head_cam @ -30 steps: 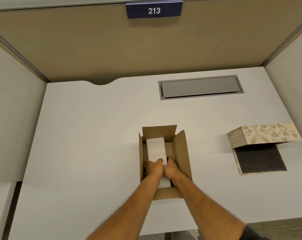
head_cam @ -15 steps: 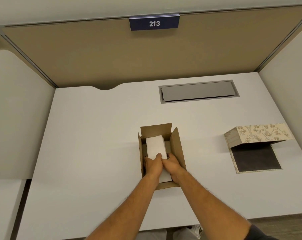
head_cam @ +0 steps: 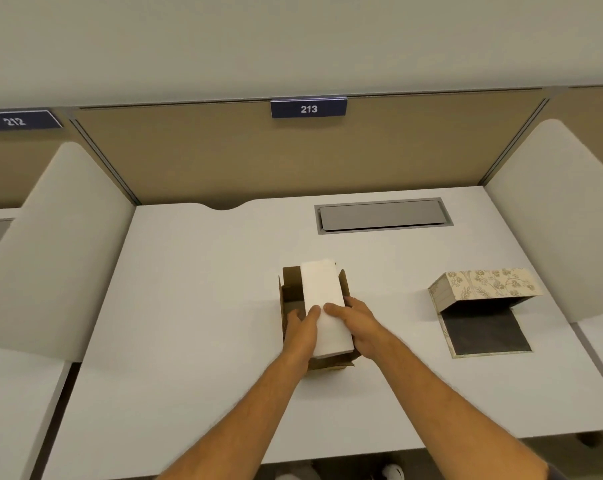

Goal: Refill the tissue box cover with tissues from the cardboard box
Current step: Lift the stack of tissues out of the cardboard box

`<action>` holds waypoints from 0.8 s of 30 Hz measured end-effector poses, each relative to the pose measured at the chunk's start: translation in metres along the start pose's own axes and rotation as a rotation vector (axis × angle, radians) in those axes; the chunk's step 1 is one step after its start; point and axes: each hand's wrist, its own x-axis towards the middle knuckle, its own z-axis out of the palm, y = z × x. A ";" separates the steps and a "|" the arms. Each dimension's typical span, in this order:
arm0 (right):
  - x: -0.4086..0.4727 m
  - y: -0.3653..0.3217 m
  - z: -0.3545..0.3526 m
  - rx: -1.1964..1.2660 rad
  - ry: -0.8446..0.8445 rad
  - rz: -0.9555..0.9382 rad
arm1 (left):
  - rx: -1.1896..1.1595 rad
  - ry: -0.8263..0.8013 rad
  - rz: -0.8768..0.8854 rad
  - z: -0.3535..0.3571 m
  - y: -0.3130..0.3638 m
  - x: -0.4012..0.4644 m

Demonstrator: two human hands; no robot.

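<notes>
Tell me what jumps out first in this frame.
Mid-desk, the left hand and right hand grip a white tissue stack over the open cardboard box. To the right lies the floral tissue box cover, tipped open, dark inside. A sign reading 213 hangs on the back partition.

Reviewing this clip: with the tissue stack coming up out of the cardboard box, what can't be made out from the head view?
- Bottom of the cardboard box: covered by the tissue stack and both hands, so any leftover tissues are unknown.
- Underside of the stack: fingertips of the left hand and right hand hidden.
- Tissue box cover: its inside is too dark to read.
</notes>
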 end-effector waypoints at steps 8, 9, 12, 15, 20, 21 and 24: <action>-0.028 -0.026 -0.025 0.059 -0.021 -0.111 | -0.028 -0.077 0.166 0.020 0.020 -0.033; -0.030 -0.028 -0.029 0.062 -0.027 -0.120 | -0.025 -0.079 0.171 0.024 0.020 -0.037; -0.034 -0.036 -0.049 0.065 -0.031 -0.128 | -0.035 -0.109 0.194 0.040 0.020 -0.052; -0.041 -0.043 -0.078 0.110 -0.051 -0.140 | -0.035 -0.128 0.233 0.065 0.016 -0.066; -0.048 -0.049 -0.135 0.176 -0.115 -0.149 | -0.047 -0.096 0.318 0.115 0.012 -0.089; -0.048 -0.050 -0.149 0.201 -0.136 -0.145 | -0.057 -0.096 0.326 0.127 0.012 -0.094; -0.048 -0.054 -0.187 0.294 -0.202 -0.136 | -0.056 -0.100 0.351 0.158 0.014 -0.107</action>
